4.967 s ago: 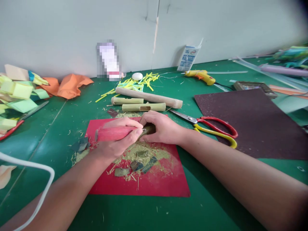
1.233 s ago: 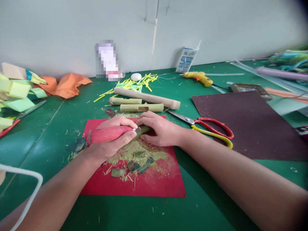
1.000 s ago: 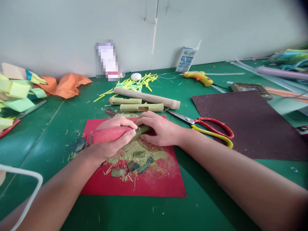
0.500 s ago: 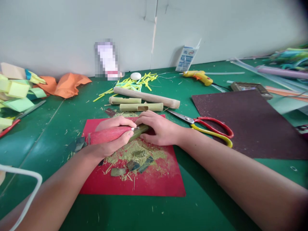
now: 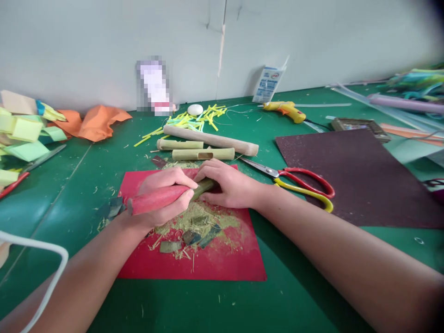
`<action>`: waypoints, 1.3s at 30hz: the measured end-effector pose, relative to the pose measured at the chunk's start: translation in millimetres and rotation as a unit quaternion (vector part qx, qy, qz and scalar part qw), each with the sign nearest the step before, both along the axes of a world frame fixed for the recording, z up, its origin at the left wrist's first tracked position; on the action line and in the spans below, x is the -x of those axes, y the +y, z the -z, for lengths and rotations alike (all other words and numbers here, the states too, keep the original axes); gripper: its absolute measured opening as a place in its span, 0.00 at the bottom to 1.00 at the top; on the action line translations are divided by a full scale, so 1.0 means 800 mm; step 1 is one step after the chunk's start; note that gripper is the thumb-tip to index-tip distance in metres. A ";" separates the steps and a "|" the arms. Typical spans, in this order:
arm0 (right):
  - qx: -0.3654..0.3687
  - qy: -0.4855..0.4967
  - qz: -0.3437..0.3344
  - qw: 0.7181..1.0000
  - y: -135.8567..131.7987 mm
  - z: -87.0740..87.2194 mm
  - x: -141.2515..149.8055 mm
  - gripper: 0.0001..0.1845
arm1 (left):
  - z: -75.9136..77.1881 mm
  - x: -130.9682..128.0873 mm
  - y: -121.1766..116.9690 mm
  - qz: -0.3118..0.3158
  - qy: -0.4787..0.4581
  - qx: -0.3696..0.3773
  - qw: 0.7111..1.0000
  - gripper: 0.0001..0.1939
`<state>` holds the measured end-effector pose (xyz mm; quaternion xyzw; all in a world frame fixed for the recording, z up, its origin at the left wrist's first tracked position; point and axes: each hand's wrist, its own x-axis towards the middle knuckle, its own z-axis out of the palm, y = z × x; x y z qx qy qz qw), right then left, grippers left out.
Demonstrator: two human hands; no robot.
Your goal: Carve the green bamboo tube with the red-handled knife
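Note:
My left hand (image 5: pixel 166 199) is closed round the thick red wooden handle of a carving knife (image 5: pixel 157 199). Its short tip meets a green bamboo piece (image 5: pixel 203 186) and is mostly covered by my fingers. My right hand (image 5: pixel 227 185) wraps over the far end of that bamboo and presses it down. Under both hands lies a red sheet (image 5: pixel 229 268), strewn with pale bamboo dust and shavings (image 5: pixel 190 217). Several dark green scraps (image 5: pixel 210 236) rest among the dust.
Behind the hands lie a long bamboo stick (image 5: pixel 215 140) and two shorter bamboo pieces, one with a slot (image 5: pixel 204 155). Scissors (image 5: pixel 294 180) rest by my right forearm, beside a dark brown sheet (image 5: pixel 354 180). A yellow glue gun (image 5: pixel 286 111) is farther back. A white cable (image 5: pixel 58 249) crosses my left forearm.
Five seconds ago the blade tip was close against my right fingers. My left hand has since drawn slightly left, showing more bamboo, and the knife handle now tilts more. The right hand keeps its hold.

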<state>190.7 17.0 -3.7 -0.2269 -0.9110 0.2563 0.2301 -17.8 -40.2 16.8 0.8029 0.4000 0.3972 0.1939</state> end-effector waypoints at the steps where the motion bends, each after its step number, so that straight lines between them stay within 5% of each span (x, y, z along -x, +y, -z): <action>1: 0.003 0.001 0.001 1.000 0.000 0.000 0.000 0.11 | 0.001 0.001 -0.001 0.001 -0.001 -0.007 1.000 0.05; 8: 0.001 0.010 0.008 1.000 0.000 0.002 0.001 0.11 | 0.012 0.009 -0.005 -0.068 0.011 -0.054 0.996 0.06; 23: 0.014 0.012 0.021 1.000 0.000 0.002 0.001 0.11 | 0.016 0.012 -0.011 -0.082 -0.016 -0.111 0.990 0.07; 31: 0.021 0.005 0.013 1.000 0.002 0.001 0.001 0.11 | 0.013 0.013 -0.002 -0.108 -0.076 -0.012 0.991 0.10; 39: 0.015 0.013 0.009 1.000 0.003 0.006 0.001 0.12 | 0.006 0.015 0.005 -0.027 -0.044 0.062 0.997 0.12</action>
